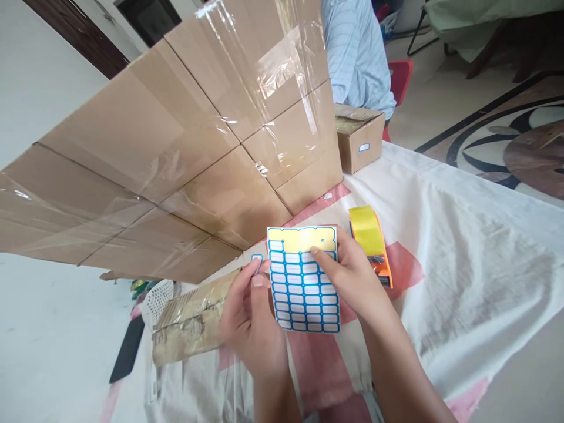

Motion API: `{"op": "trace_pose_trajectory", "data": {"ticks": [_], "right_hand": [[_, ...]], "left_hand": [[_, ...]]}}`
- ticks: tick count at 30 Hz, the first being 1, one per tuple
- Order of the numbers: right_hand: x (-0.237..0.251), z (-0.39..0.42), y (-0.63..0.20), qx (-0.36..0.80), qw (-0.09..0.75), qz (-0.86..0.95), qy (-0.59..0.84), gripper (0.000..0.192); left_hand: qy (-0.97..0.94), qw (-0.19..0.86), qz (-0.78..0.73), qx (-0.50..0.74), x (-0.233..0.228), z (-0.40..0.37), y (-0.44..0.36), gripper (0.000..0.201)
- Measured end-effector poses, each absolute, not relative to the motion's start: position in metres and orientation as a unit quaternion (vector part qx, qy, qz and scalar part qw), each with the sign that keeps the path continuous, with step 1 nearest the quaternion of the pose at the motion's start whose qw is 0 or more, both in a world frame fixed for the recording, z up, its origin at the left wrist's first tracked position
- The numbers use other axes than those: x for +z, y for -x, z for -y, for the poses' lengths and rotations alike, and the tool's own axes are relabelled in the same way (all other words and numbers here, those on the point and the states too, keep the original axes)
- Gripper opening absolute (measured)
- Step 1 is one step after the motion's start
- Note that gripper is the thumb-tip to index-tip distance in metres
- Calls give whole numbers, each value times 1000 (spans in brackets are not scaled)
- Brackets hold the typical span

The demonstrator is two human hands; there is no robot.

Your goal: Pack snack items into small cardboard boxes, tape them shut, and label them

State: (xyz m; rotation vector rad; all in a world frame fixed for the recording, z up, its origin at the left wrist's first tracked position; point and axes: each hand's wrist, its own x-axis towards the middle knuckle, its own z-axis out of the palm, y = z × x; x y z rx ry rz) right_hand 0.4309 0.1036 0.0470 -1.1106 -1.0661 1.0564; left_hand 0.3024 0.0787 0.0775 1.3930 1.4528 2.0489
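Note:
In my right hand (350,267) is a sheet of blue-edged label stickers (304,288), its thumb flat on the front near the top. Several labels are gone from the upper rows, where yellow backing shows. A single small label (257,258) is pinched between the fingertips of my left hand (251,314), just left of the sheet. Below and behind that hand lies a taped cardboard box (189,323). Right of my right hand stands an orange tape dispenser (382,267) with a roll of yellow tape (366,229).
A tall taped cardboard panel (211,164) stands across the table. Behind its right end sits a small box (363,141) bearing a label, near a person in a striped shirt (359,53). A white basket (158,299) and a black flat object (127,349) are at the left.

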Motion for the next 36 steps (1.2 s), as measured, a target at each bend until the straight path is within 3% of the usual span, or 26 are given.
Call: {"op": "trace_pose_trajectory", "data": {"ticks": [4,8,11,14,18,20,22,24,26,30,33,36], "right_hand": [[39,-109,-427,399,581,479,523,25],[37,-110,-425,391,571,504,517,29],[40,-116,-421,355,555,529,535,32],[43,-137,-410,300,536,529,585,52],[47,-166,-395,193,491,516,675,80],[52,-166,-393,142,485,530,681,74],[61,-151,-397,153,509,570,627,53],[72,-125,-404,251,519,636,512,30],[82,-96,-408,400,461,702,368,19],[89,-60,-401,511,371,747,206,17],[86,-54,-390,507,383,737,231,8],[82,-55,-388,476,371,759,246,12]], "left_hand": [[-480,143,-495,710,73,-72,-297,14],[-445,179,-526,703,70,-65,-289,36],[-444,211,-519,699,71,-58,-282,21],[-457,239,-494,700,71,-46,-280,6],[-457,262,-475,705,65,-22,-285,7],[-461,261,-474,703,58,-11,-285,6],[-473,239,-474,703,51,-4,-283,4],[-477,200,-470,715,44,0,-276,5],[-456,172,-465,738,37,3,-268,7],[-392,192,-476,763,26,8,-255,7],[-365,198,-483,771,20,12,-252,7],[-367,187,-477,776,19,11,-252,12]]}}
